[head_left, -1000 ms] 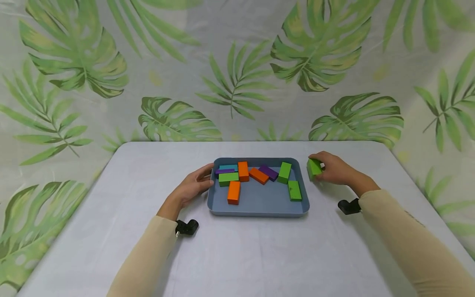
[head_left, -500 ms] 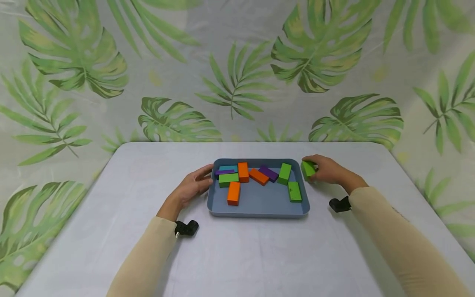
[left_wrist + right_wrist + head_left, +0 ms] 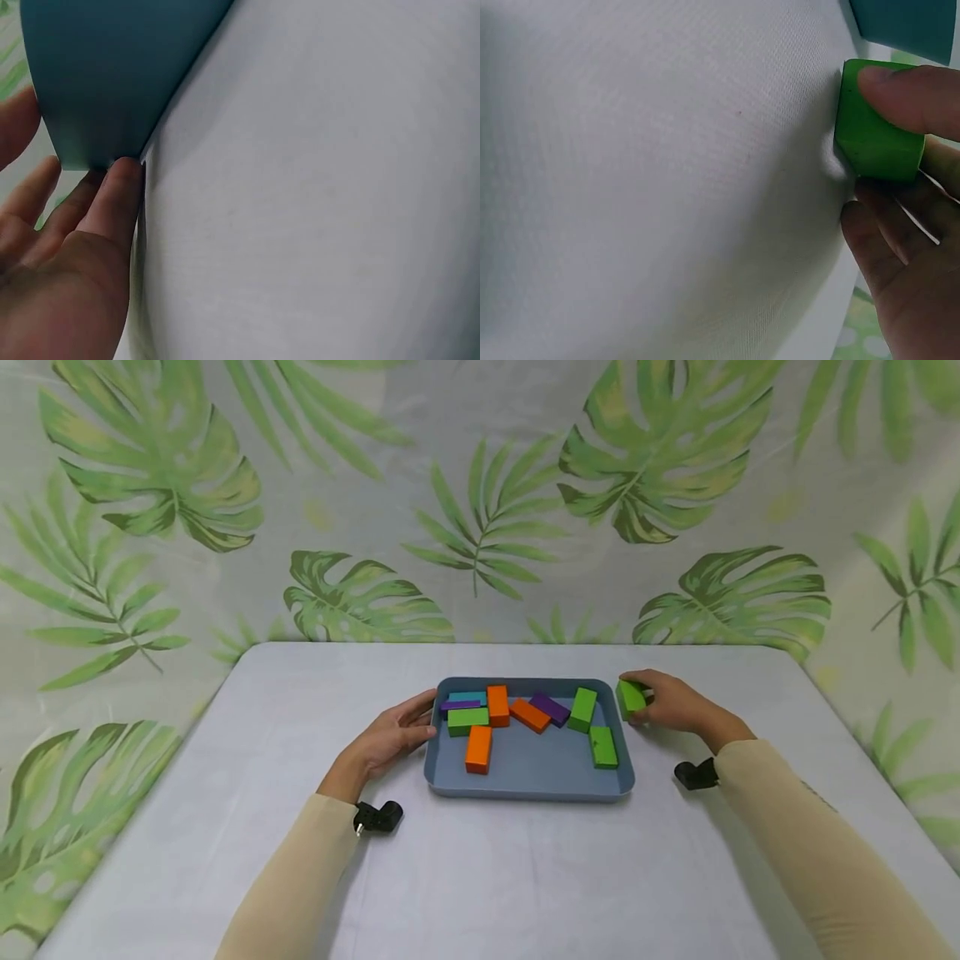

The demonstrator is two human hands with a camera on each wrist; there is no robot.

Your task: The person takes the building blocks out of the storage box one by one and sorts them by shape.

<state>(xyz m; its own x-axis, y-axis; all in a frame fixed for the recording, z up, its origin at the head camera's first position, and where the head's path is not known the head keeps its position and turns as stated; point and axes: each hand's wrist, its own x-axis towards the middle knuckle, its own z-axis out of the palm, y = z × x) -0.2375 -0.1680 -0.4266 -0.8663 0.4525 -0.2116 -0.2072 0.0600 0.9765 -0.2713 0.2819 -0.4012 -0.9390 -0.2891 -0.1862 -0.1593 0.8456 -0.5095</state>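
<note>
A blue-grey tray (image 3: 525,783) lies on the table with several coloured blocks in it. My left hand (image 3: 390,739) is at the tray's left end, its loosely extended fingers touching the outer wall; the left wrist view shows the fingertips (image 3: 124,169) at the wall's lower edge. Just outside the tray's right rim, my right hand (image 3: 667,700) pinches a green block (image 3: 630,697) between thumb and fingers. Up close in the right wrist view, the thumb presses one face of this green block (image 3: 877,142), which sits right at the white cloth, close to the tray's corner (image 3: 911,26).
Inside the tray are orange blocks (image 3: 478,750), green blocks (image 3: 603,748), purple blocks (image 3: 551,710) and a teal block (image 3: 468,697). A white cloth (image 3: 480,877) covers the table. Behind it hangs a leaf-patterned curtain (image 3: 517,410). Each wrist wears a small black camera (image 3: 378,817).
My right hand has brought the green block leftward, up to the tray's right side. My left hand stays at the tray. The head view has shifted slightly.
</note>
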